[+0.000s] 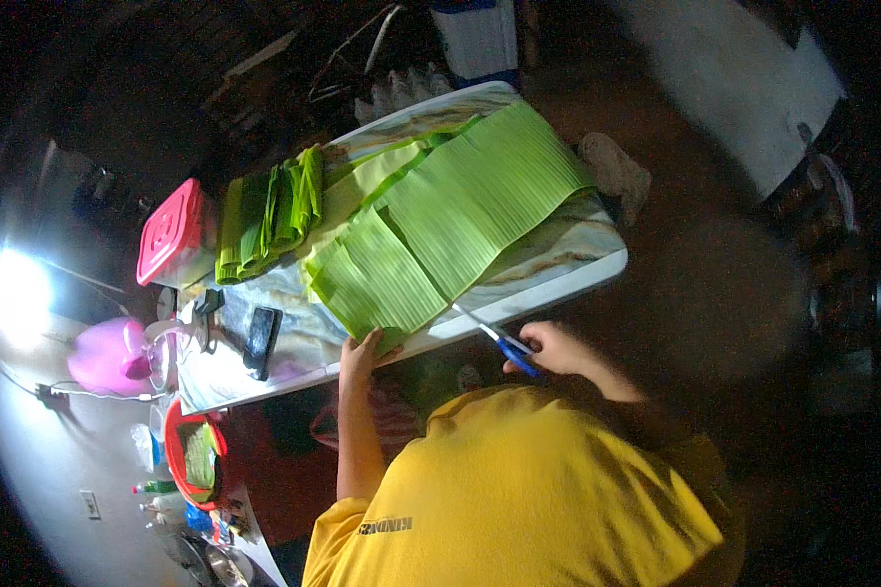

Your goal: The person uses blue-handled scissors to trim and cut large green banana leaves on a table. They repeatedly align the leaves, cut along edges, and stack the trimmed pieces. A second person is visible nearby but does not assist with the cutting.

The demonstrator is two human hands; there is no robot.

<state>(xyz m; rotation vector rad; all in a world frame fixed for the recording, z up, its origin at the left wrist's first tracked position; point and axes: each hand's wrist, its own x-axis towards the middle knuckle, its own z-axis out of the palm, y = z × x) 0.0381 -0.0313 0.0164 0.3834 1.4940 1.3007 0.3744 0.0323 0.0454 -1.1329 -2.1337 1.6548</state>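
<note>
A broad green leaf (494,191) lies across the middle and far right of the marbled table (582,256). At its near edge, the left hand (362,350) pinches a corner between thumb and fingers. The right hand (550,347) has its fingers curled around blue-handled scissors (515,356), whose tips meet the leaf's near edge. At far left, a tub (174,235) wears a pink lid, contents hard to tell, beside folded leaves (272,213). Below the table's left end, a red basin (174,448) holds green leaf pieces (201,456).
</note>
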